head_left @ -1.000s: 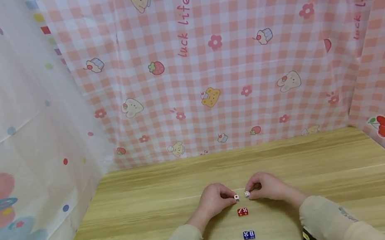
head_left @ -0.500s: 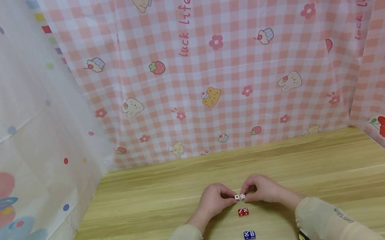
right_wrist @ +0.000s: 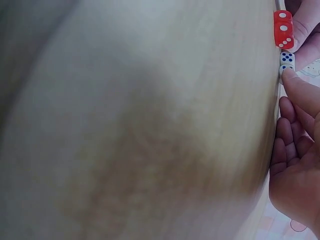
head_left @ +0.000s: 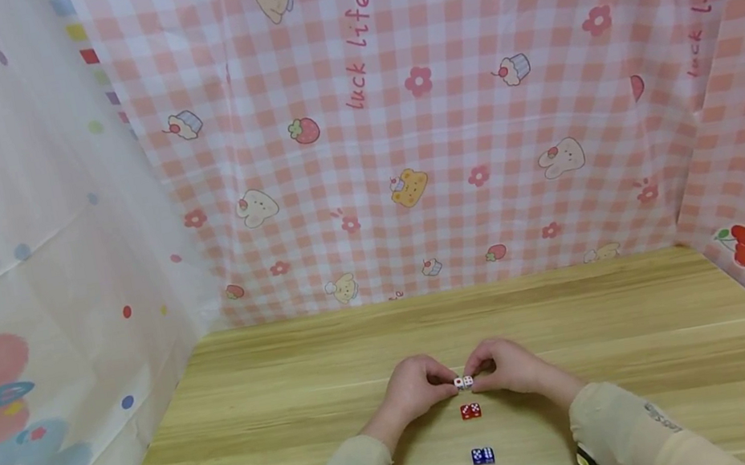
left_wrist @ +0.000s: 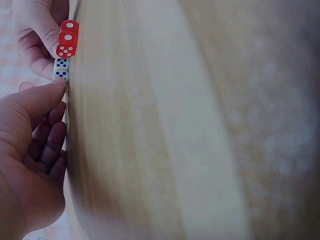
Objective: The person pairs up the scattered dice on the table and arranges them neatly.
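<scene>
Two white dice sit side by side on the wooden table in the head view. My left hand (head_left: 417,386) pinches the left white die (head_left: 458,383) between thumb and index finger. From the other side, my right hand (head_left: 506,364) pinches the right white die (head_left: 468,381) the same way. Blue pips show on the white dice (left_wrist: 61,63) in the left wrist view. A pair of red dice (head_left: 471,411) lies just nearer to me, the two side by side; in the right wrist view these red dice (right_wrist: 283,30) overlap the fingers behind.
Two blue dice (head_left: 483,456) stand together closer to the table's front, between my forearms. The wooden table (head_left: 281,393) reaches back to a pink checked cloth (head_left: 346,155). A white printed cloth (head_left: 51,234) hangs at the left.
My right hand has moved left with its white die, closing the gap until the die stands beside the other white one. The left hand has stayed in place.
</scene>
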`<state>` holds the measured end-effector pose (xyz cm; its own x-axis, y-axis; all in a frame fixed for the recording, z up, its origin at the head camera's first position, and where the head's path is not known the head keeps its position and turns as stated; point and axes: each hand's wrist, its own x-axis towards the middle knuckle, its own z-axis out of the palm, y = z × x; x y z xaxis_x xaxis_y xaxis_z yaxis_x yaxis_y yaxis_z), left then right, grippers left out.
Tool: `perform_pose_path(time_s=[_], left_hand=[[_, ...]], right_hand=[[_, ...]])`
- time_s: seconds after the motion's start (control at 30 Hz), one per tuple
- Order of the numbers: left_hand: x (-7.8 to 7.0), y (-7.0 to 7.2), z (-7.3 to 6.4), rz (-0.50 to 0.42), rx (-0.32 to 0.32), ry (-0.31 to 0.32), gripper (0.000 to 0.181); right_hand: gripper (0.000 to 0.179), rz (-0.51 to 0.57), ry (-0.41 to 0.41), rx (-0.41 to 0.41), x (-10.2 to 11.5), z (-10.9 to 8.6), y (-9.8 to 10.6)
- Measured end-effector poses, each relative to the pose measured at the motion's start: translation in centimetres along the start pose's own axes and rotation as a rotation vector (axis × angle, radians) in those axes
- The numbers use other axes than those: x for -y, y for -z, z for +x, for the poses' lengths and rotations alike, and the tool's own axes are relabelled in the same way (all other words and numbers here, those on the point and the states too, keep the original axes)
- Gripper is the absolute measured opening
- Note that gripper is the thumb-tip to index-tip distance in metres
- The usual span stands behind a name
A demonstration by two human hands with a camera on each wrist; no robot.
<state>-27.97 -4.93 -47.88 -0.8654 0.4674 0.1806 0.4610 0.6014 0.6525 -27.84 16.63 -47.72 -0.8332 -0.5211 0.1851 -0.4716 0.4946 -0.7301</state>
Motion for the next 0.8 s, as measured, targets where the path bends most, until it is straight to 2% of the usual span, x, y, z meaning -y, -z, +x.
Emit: perform_pose_path(time_s=[0.4,0.6,0.8], left_hand=[[0.03,-0.05,-0.14,-0.016,0.007,0.028,0.009],[0.22,0.01,-0.22,-0.033,0.004,0.012,0.012],[0.27,0.45,-0.34,-0.063,0.036,0.020,0.017]], right_hand=[[0.011,0.006,-0.007,0.004,0.16,-0.04,-0.08],[0.011,0.004,-0.005,0.011,-0.02,-0.02,0.00],[0.018,0.012,-0.007,0.047,0.20,-0.35,0.79]])
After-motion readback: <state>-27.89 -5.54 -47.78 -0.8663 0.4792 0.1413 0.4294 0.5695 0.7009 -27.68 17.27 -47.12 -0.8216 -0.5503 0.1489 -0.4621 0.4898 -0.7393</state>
